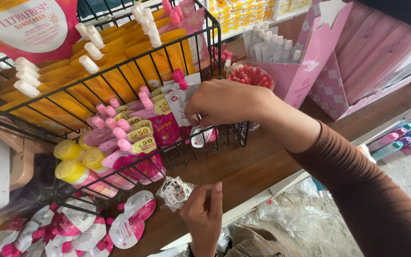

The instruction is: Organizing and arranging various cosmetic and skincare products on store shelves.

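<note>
Right hand (224,102) in the middle pinching a white pouch (179,107) in the black wire basket (215,43), left hand (204,214) at the bottom pinching a small clear packet (174,191), wooden shelf (253,166) underneath

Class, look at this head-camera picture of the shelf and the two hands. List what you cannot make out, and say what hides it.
- Right hand fingertips: head view, curled into the wire basket among white pouches; its grip is hidden.
- Left hand: wrist cut off by the bottom edge; what it pinches beside the small clear packet is hidden by the fingers.
- Red-tipped items in the clear tub: too small to tell.
- Orange pouches: lower parts overlapped.
</note>
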